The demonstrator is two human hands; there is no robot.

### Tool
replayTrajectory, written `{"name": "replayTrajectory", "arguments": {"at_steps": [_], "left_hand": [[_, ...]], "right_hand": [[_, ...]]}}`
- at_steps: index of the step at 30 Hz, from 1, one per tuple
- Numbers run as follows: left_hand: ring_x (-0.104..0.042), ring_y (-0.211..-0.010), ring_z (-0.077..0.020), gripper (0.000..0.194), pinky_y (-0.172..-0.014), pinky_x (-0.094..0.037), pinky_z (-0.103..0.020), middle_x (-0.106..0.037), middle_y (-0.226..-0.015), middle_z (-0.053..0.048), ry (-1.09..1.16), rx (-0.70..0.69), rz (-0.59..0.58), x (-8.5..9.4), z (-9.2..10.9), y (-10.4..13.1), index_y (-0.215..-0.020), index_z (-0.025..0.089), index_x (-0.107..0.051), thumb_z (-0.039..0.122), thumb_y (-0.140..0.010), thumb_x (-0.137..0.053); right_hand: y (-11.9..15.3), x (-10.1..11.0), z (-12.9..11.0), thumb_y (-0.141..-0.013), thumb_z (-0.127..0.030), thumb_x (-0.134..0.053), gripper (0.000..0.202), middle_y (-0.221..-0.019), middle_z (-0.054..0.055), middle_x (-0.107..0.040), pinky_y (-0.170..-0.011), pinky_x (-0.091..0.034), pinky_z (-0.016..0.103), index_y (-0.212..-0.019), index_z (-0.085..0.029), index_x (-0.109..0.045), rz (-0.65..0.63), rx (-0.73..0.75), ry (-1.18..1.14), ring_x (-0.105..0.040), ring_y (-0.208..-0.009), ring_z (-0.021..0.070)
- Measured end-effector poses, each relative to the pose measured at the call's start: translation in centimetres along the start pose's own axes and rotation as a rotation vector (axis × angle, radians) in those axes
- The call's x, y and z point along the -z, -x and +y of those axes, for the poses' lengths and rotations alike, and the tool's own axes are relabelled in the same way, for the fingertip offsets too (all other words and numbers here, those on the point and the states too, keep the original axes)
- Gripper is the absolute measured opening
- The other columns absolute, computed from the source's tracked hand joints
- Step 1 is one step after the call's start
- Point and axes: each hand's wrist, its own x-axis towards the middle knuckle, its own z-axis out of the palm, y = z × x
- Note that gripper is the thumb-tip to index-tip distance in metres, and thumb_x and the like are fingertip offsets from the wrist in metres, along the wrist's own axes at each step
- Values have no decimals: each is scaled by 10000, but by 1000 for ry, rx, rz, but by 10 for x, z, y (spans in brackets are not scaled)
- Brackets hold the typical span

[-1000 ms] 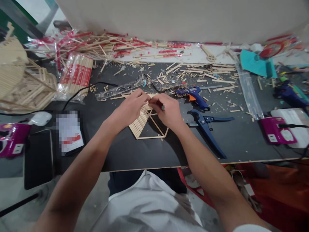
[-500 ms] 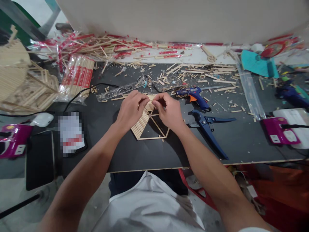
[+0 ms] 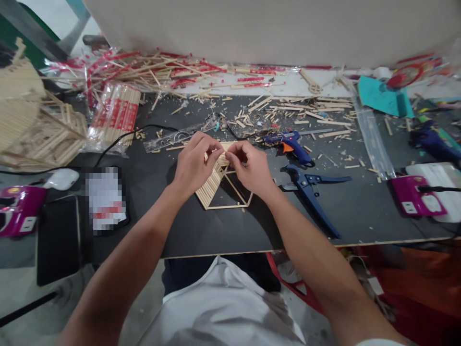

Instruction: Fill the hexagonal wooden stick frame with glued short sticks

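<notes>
A hexagonal frame of thin wooden sticks [image 3: 211,189] lies on the dark table in front of me. Its left and far sections are filled with rows of sticks; the near and right ones show bare table between the spokes. My left hand [image 3: 199,161] is over the frame's left side, thumb and fingertips pinched near its middle. My right hand [image 3: 250,166] comes in from the right, fingers curled and pinched close to the left fingertips. What sits between the fingertips is too small and hidden to make out.
Right of the frame lie a blue glue gun [image 3: 293,145] and a blue cutter [image 3: 313,197]. Wood scraps [image 3: 277,108] litter the back. Packed chopsticks [image 3: 114,113], a phone [image 3: 57,240] and a purple power socket [image 3: 21,210] are at left. Another purple socket [image 3: 414,195] is at right.
Both hands stay pinched together over the frame. The right hand has shifted very slightly left; the frame and tools lie where they were.
</notes>
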Motion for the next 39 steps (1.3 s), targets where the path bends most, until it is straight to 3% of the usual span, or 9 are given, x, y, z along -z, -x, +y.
{"name": "replayTrajectory", "arguments": {"at_steps": [4,12,18,29,35,39], "left_hand": [[-596,-911,-194,83,-693,-477,-261,-630,-1026,-75,-31,-52,-126,8,-4,-2,-939,209,-561,229,-1009,-521],[-591,-870,-197,70,-670,-486,-274,-595,-1048,-88,7,-40,-217,11,-7,-3,-946,223,-512,258,-1006,-503],[-591,-895,-216,128,-706,-487,-304,-591,-1031,-85,3,-42,-196,7,-8,-2,-931,235,-472,303,-1038,-467],[-608,-908,-229,274,-760,-494,-337,-582,-1021,-88,-10,-53,-172,4,-4,-1,-946,245,-448,447,-1099,-345],[-622,-893,-246,223,-709,-487,-333,-581,-1042,-114,-30,-23,-197,2,-2,0,-990,240,-488,406,-1083,-372],[-618,-884,-239,229,-726,-490,-339,-590,-1060,-112,-42,-7,-173,-3,-3,1,-1006,232,-488,410,-1088,-368]], "right_hand": [[-1,2,-3,-953,-302,-593,120,-756,-7,-634,-636,-418,282,-875,-213,-572,-39,34,72,-504,-623,117],[0,3,-2,-971,-336,-585,148,-791,15,-668,-680,-442,298,-880,-218,-586,-63,76,135,-558,-678,145],[0,2,-2,-990,-437,-575,241,-771,12,-659,-670,-443,300,-884,-221,-584,-65,61,149,-553,-658,145],[1,3,-6,-987,-424,-571,231,-724,-12,-624,-630,-422,289,-868,-226,-559,-46,38,124,-487,-585,121],[4,-7,-8,-975,-506,-592,299,-695,-15,-619,-607,-424,289,-859,-232,-566,24,-45,67,-511,-577,125],[5,-9,-9,-976,-462,-611,260,-727,-10,-633,-620,-431,289,-871,-228,-566,50,-49,48,-536,-602,127]]}}
